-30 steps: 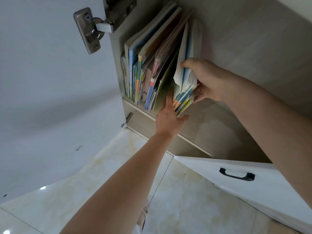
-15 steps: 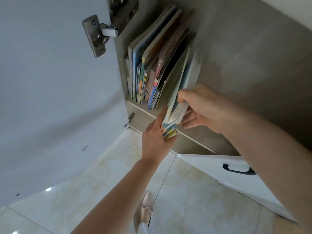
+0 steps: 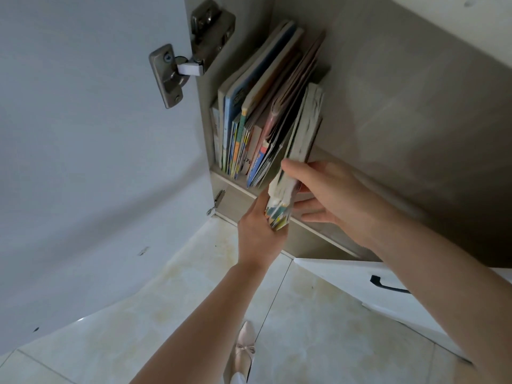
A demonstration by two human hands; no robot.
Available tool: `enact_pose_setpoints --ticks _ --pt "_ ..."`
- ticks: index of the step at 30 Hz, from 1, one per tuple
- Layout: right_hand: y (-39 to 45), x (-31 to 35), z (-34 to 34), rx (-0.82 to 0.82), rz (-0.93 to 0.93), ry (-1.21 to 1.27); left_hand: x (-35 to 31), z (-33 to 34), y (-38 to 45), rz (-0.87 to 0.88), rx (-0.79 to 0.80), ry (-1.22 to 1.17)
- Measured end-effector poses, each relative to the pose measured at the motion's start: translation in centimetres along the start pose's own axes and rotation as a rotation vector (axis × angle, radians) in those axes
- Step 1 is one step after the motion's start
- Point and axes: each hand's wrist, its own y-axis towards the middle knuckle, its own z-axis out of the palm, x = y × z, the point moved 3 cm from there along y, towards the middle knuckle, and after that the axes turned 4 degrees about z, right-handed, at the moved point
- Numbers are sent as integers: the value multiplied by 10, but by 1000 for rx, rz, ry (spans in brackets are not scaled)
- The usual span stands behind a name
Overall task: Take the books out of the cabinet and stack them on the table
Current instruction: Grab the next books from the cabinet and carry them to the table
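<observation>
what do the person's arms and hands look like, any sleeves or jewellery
Both forearms are bare as far as the frame shows, with no sleeves, watch or bracelet. No rings or gloves show on the left hand or right hand. Nails cannot be made out.

Person, seen from above — two arms, both bare to the frame edge, no sleeves, no watch or rings visible. Left hand (image 3: 259, 231), right hand (image 3: 329, 195): nails short, unpainted as far as visible. Footwear — one pale pink pointed flat shoe (image 3: 243, 353) w/ small bow at toe.
</observation>
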Motion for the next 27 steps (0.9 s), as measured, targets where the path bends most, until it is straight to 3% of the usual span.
enact_pose_setpoints --ticks 8,11,15,17,20,27 --pt "52 -16 -37 -65 -39 90 24 -11 16 -71 78 -100" --pt "77 -17 -41 -93 -80 -1 28 -15 20 -75 105 -146" --pt "109 -18 -58 -236 -172 -321 28 -23 26 -53 152 -184" --pt "120 -20 -63 -145 -208 -436 30 -26 28 -62 180 -170" --pt "126 -19 -58 50 -207 -407 33 -25 29 -76 203 -187" --pt "124 -31 -59 45 -254 -236 25 -27 23 -32 112 -158"
